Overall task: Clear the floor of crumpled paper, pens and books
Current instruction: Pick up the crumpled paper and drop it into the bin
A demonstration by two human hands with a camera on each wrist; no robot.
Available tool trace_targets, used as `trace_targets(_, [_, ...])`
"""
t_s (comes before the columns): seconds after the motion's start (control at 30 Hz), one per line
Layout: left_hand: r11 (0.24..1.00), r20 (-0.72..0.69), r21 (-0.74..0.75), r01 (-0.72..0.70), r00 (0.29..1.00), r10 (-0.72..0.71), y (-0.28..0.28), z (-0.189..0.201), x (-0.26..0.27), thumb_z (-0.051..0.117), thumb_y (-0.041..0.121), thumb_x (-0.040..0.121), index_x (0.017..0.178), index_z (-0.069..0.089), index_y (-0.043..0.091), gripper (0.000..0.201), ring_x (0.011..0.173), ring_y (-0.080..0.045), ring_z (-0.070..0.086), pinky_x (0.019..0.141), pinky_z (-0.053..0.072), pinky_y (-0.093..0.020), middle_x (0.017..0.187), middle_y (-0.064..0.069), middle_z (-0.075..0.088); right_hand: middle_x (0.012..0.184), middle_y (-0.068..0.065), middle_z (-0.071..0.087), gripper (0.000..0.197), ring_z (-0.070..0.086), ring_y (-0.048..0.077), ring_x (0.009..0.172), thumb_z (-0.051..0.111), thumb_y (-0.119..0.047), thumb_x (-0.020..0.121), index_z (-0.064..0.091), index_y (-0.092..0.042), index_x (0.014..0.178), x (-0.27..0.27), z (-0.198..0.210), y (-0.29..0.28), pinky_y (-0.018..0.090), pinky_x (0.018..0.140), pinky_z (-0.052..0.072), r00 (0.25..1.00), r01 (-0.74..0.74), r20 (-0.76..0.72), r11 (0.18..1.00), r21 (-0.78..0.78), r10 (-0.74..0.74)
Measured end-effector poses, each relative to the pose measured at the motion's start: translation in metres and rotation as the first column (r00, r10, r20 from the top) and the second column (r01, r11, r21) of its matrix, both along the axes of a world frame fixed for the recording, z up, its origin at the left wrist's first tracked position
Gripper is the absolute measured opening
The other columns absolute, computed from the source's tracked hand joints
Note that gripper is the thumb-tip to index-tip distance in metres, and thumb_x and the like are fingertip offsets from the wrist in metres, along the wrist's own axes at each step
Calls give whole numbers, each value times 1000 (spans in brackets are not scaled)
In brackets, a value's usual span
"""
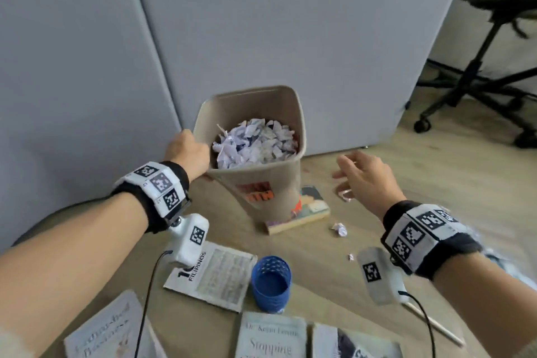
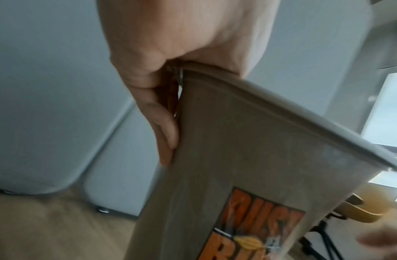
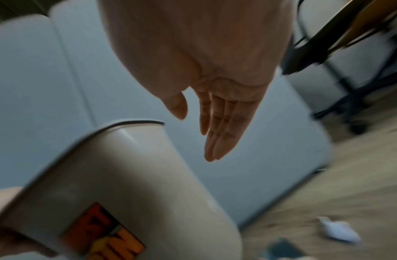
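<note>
The left hand (image 1: 189,151) is gripping the rim of the tilted beige plastic dustbin (image 1: 279,197), nearly full of crumpled paper; the right hand (image 1: 366,177), fingers released, is hovering just right of it. A crumpled white paper ball (image 1: 340,229) is lying right of the bin's base; best holding the bin steady while reaching

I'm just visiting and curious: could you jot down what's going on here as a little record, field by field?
Setting: wooden floor beside grey panels
Left hand: grips the rim of the beige dustbin, which looks tilted or lifted
Dustbin contents: crumpled paper, nearly full
Right hand: open, empty, beside the bin
Paper left on floor: small ball, scraps nearby
Books on floor: several, one behind the bin's base
Blue mesh cup: upright among the books
Pen: thin stick at lower right, possibly one
</note>
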State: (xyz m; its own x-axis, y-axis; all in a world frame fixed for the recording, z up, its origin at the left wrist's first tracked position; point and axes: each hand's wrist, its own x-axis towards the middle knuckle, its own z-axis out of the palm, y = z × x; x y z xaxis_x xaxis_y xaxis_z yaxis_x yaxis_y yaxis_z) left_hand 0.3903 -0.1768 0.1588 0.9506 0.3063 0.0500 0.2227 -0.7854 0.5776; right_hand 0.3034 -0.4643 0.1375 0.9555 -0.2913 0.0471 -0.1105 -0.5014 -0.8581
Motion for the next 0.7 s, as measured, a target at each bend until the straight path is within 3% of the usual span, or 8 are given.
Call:
trace_targets(0.13, [994, -13, -96, 61, 998, -62, -63, -24, 32, 46, 7, 91, 123, 51, -9, 36, 121, -42, 50, 101, 39, -42, 130, -30, 52, 79, 4, 71, 10, 70, 23, 69, 55, -25, 90, 59, -20, 83, -26, -54, -84, 46, 71, 60, 966, 153, -192, 980, -131, -176])
trace_targets(0.23, [984, -64, -120, 130, 988, -138, -73, -34, 58, 57, 13, 93, 120, 53, -10, 36, 110, -37, 58, 96, 48, -41, 123, -29, 56, 82, 5, 70, 10, 69, 22, 73, 58, -27, 90, 58, -19, 86, -52, -99, -113, 45, 73, 58, 923, 144, -318, 960, -240, -218])
trace_targets(0.33, [985, -58, -163, 51, 996, -62, -63, -46, 75, 53, 3, 90, 106, 56, -10, 21, 98, -33, 63, 85, 53, -42, 111, -22, 64, 93, 4, 69, 13, 66, 25, 88, 61, -31, 89, 58, -19, 93, -64, -131, -119, 39, 81, 54, 877, 59, -427, 931, -361, -221])
trace_targets(0.4, [990, -64, -137, 31, 997, -40, -58, -56, 76, 49, 7, 94, 115, 49, -9, 26, 104, -36, 60, 83, 48, -42, 115, -20, 58, 103, 4, 68, 23, 62, 23, 98, 59, -34, 91, 57, -17, 107, -65, -140, -111, 29, 84, 46, 829, -52, -516, 891, -451, -213])
trace_targets(0.47, [984, -104, -177, -10, 995, -9, -47, -65, 76, 50, 11, 94, 125, 44, -5, 35, 104, -39, 62, 78, 54, -42, 115, -16, 57, 110, 4, 65, 31, 59, 21, 103, 57, -35, 92, 55, -15, 116, -66, -138, -99, 26, 82, 42, 782, -171, -589, 840, -515, -202])
trace_targets(0.6, [974, -171, -209, -86, 984, 50, -6, -74, 96, 53, 22, 85, 114, 56, -1, 36, 80, -39, 70, 66, 60, -45, 110, -24, 65, 116, 5, 63, 34, 58, 21, 105, 56, -38, 93, 53, -16, 119, -60, -132, -90, 28, 88, 44, 705, -268, -679, 809, -523, -205])
trace_targets(0.67, [969, -196, -208, -132, 976, 91, 11, -71, 100, 54, 22, 86, 103, 60, -2, 30, 61, -32, 68, 45, 57, -31, 95, -16, 69, 114, 4, 65, 35, 59, 22, 104, 57, -39, 92, 54, -17, 118, -51, -132, -91, 29, 89, 45, 690, -270, -690, 807, -525, -218])
trace_targets(0.7, [971, -222, -191, -143, 970, 99, 20, -72, 102, 55, 19, 88, 100, 60, -3, 25, 62, -31, 67, 42, 52, -25, 90, -14, 69, 112, 4, 66, 35, 59, 22, 104, 57, -39, 92, 54, -17, 119, -46, -131, -91, 29, 89, 45, 687, -273, -691, 802, -531, -224])
